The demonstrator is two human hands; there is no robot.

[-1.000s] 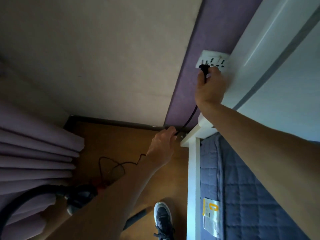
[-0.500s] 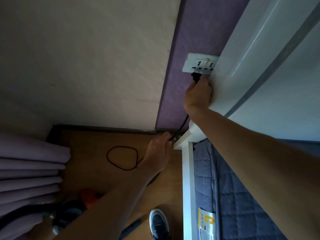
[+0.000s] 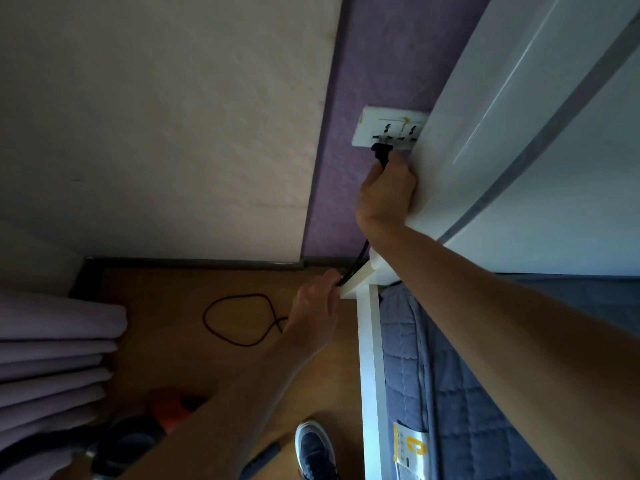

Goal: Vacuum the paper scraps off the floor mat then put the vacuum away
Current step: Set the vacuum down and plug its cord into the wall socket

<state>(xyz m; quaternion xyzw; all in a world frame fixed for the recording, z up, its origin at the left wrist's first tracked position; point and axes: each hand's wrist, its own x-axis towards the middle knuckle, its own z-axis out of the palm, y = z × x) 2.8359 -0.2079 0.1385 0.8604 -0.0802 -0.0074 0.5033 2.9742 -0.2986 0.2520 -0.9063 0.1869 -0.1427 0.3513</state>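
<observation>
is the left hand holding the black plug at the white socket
No, the right hand grips the black plug; the left hand holds the black cord lower down.

Wall socket (image 3: 389,130) left of headboard (image 3: 519,116); plug (image 3: 381,152) at its lower edge, right hand (image 3: 386,194) just beneath. Cord (image 3: 358,257) drops to left hand (image 3: 313,308) by bed frame (image 3: 372,358) corner, loops on floor (image 3: 166,306). Curtain (image 3: 52,358) far left, vacuum (image 3: 131,445) below it, mattress (image 3: 450,393) right.

A black plug (image 3: 381,152) is showing against a white socket plate (image 3: 372,128) with a brownish stain, on a purple wall strip (image 3: 363,64) beside a cream wall (image 3: 173,116). A black cord (image 3: 239,344) is looping over orange-brown floor (image 3: 166,341). Lilac curtains (image 3: 52,358) are filling the lower left. At lower right, a blue-grey mattress (image 3: 467,410), quilted in squares, is carrying a yellow-and-white label (image 3: 412,448). The vacuum (image 3: 166,407) is showing red and black.
</observation>
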